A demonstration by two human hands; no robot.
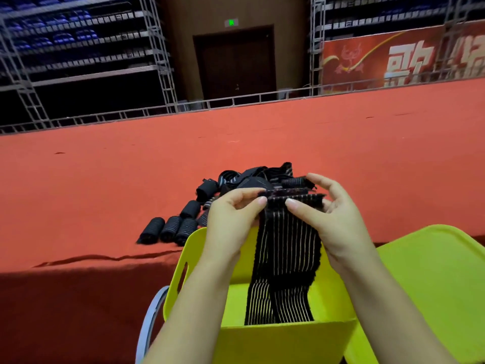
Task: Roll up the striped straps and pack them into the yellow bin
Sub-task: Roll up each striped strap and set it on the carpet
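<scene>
Both hands are up over the bright yellow plastic bin, working the top end of a wide black elastic strap with thin pale stripes. The left hand pinches the strap's upper edge between thumb and forefinger, and the right hand does the same from the right side, its thumb pressed on the near face and its fingers curled over the far edge. That top edge looks folded over on itself, so I'd judge the first turn of a roll is just being started. The rest of the strap hangs straight down into the bin, its lower end resting against the bin's near wall, probably so its weight keeps it flat and taut while the roll begins.

Beyond the bin, on the red carpeted platform, lies a tangled heap of loose black striped straps, and to its near left a short row of finished black strap rolls lying side by side. Those rolls are not yet in the bin, so most of the packing seems left to do. A yellow-green lid leans at the right of the bin, kept off so the opening is free.
</scene>
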